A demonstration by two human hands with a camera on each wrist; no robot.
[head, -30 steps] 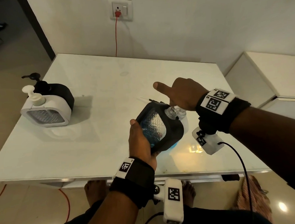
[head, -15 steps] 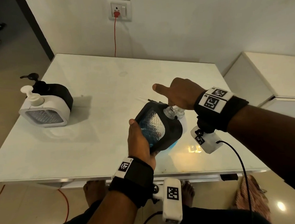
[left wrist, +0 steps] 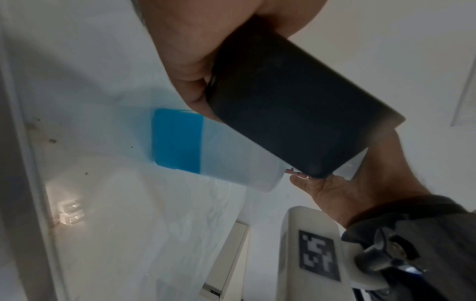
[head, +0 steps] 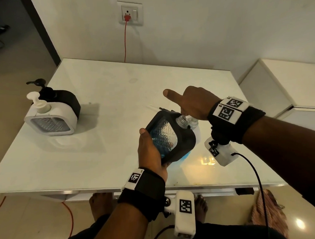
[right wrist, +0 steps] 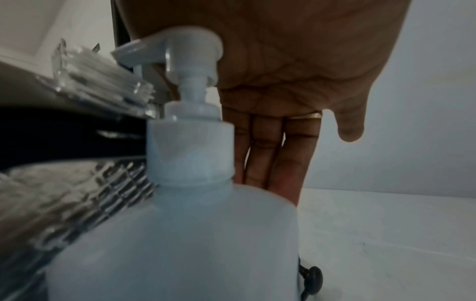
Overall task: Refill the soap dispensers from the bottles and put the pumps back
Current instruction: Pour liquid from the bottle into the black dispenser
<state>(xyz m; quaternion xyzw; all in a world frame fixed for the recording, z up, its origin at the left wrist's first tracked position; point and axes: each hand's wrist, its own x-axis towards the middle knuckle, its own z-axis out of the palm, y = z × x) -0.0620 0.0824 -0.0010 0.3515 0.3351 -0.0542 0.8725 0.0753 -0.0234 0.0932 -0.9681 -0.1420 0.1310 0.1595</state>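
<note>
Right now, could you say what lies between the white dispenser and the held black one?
Head view: bare table, bar a thin tube beside the black dispenser.

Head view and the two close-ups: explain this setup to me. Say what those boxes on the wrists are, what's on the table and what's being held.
No machine here: a person works with bare hands and wears three cameras. The wide picture comes from the one on the head, looking down at the white table. The white boxes strapped under the wrists are the left wrist camera and right wrist camera; they give the two close-ups. The left hand grips a black soap dispenser, tilted, cap off, blue liquid inside. The right hand rests, fingers straight, on the pump head of a white bottle beside the dispenser's open neck. At the table's left edge stand a white dispenser and a dark dispenser behind it.
</note>
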